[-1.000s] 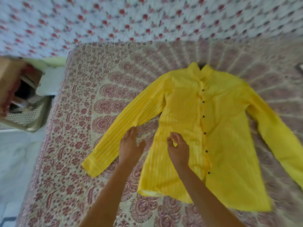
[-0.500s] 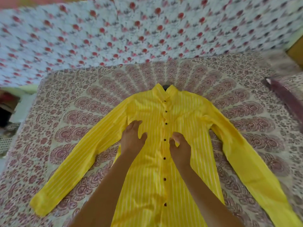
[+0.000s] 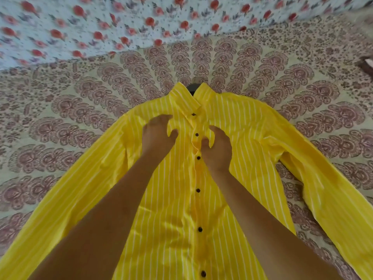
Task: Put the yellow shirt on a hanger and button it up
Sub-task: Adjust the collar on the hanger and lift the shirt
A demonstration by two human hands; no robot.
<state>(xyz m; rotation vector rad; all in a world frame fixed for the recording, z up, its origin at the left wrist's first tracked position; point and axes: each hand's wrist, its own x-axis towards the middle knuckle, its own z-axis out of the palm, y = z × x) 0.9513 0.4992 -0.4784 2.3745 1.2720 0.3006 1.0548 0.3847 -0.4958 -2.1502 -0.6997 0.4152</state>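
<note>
A yellow striped shirt (image 3: 173, 219) lies face up on a bed (image 3: 80, 110) with a red-patterned spread. Its collar (image 3: 183, 100) points away from the person, and the sleeves fan out to either side below it. A dark hook (image 3: 193, 86) pokes out just above the collar, suggesting the hanger is already inside, though cloth hides the rest of it. Below the collar a row of dark buttons (image 3: 198, 190) runs down the front, where the two panels meet. Those in view look fastened, while the collar itself stands open at the top. The left hand (image 3: 157, 136) rests just below the collar and to its left, fingers spread flat on the chest, holding nothing. The right hand (image 3: 218, 150) sits just below the collar on the other side, fingers bent beside the second button; whether they pinch the cloth cannot be told. The task looks nearly done, with perhaps only smoothing or a last check of the upper buttons left. A floral cloth (image 3: 121, 21) lies beyond the collar.
</note>
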